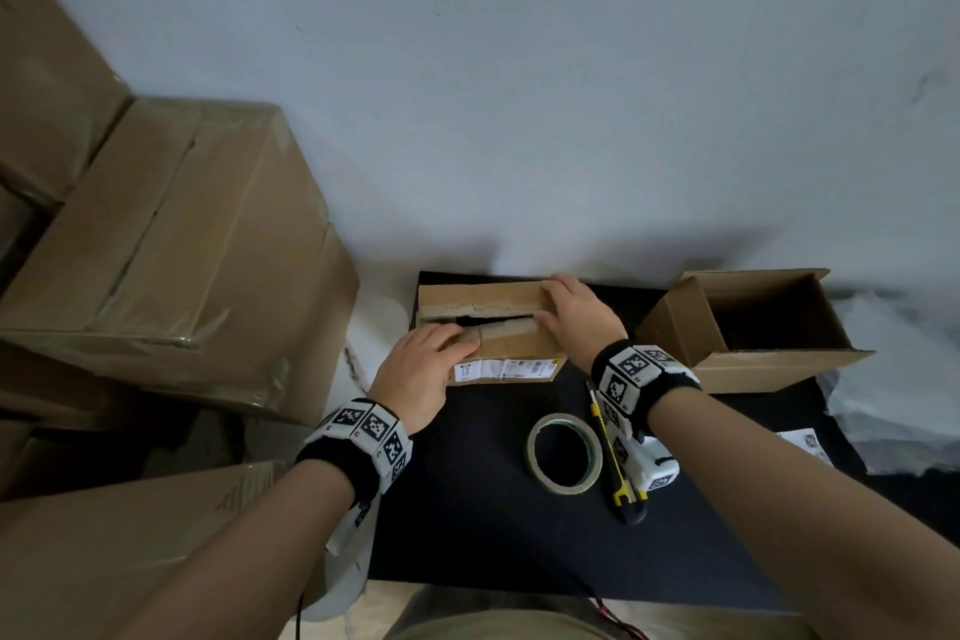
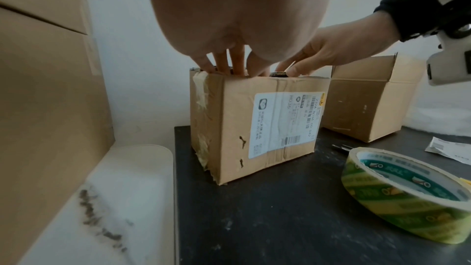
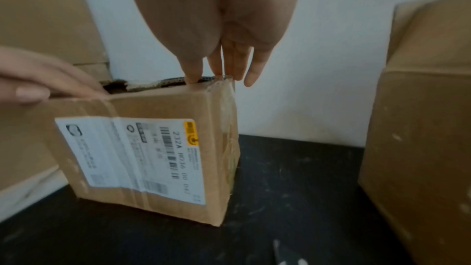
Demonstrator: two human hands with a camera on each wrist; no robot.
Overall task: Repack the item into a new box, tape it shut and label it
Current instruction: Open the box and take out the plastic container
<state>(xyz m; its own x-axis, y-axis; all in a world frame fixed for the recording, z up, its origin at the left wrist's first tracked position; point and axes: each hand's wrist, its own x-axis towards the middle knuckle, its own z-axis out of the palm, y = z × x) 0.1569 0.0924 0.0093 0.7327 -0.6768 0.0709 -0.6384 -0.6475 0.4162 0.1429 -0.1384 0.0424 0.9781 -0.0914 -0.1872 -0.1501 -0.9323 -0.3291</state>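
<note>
Clearly the unpacking step is in hand: the old box, with its worn shipping label on the near side, stands at the far left of the black mat, and its top seam is already split into a dark, ragged gap. The left hand has its fingers dug into the left end of that gap, curled over the near flap, while the right hand lies across the right end, fingers fairly straight and pressing at the flap edge. The item itself stays hidden inside. Next, I judge, the flaps need pulling apart so the contents can be lifted over to the new box, which waits open just to the right. The tape roll and yellow utility knife lie near, untouched, and a loose label rests at the right.
</note>
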